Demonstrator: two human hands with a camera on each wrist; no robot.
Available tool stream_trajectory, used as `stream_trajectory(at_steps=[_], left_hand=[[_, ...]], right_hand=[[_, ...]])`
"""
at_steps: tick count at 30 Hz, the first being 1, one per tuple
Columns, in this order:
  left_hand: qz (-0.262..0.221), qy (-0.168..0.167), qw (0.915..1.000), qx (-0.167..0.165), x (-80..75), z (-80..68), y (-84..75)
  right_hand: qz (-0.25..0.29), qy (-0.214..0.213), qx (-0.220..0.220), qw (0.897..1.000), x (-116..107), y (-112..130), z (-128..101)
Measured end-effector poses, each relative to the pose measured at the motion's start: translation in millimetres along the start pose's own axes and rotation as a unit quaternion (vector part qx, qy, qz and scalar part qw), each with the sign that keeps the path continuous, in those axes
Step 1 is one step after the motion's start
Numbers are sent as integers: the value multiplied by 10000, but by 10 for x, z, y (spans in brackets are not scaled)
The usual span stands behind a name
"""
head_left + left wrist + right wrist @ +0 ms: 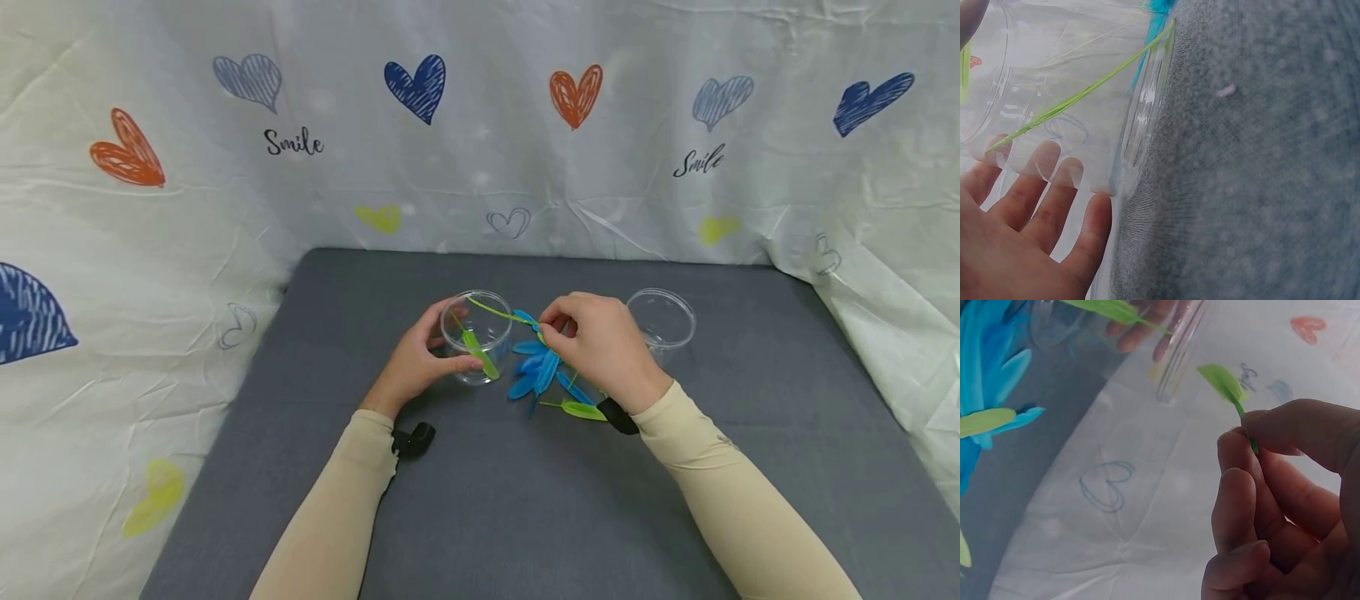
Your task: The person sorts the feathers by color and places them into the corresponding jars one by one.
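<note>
My left hand (450, 346) grips a clear plastic cup (476, 333) standing on the grey mat; its fingers (1041, 206) wrap the cup's wall (1072, 81). One green feather (478, 354) lies inside the cup. My right hand (546, 329) pinches a second green feather (498, 313) by its quill, and the feather reaches to the cup's rim. In the right wrist view the pinched feather (1225, 384) sticks up from thumb and forefinger (1249, 428). A pile of blue feathers (536, 371) lies under the right hand, with a loose green feather (581, 409) beside it.
A second clear cup (662, 319) stands right of the right hand. The grey mat (525, 517) is bordered by a white cloth with hearts (487, 125) at the back and both sides. A small black object (414, 439) sits by the left wrist.
</note>
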State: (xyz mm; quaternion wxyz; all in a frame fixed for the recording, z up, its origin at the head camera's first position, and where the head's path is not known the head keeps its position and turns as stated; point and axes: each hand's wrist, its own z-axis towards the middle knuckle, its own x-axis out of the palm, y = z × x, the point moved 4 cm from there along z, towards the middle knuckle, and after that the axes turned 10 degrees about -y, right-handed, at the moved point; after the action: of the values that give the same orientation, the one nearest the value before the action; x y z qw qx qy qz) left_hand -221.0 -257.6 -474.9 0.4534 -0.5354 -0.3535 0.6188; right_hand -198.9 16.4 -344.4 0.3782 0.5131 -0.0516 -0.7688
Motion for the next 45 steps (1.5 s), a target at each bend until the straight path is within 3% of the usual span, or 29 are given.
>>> stream_trajectory(at_steps=[11, 31, 45], left_hand=[[93, -50, 9999, -93, -21, -4, 41], [33, 50, 10000, -77, -4, 8, 17], [-47, 64, 9999, -67, 2, -5, 14]], right_hand=[[-195, 241, -458, 9985, 88, 153, 195], [-365, 675, -707, 9945, 235, 366, 338], [-479, 870, -1059, 9894, 528, 424, 431]])
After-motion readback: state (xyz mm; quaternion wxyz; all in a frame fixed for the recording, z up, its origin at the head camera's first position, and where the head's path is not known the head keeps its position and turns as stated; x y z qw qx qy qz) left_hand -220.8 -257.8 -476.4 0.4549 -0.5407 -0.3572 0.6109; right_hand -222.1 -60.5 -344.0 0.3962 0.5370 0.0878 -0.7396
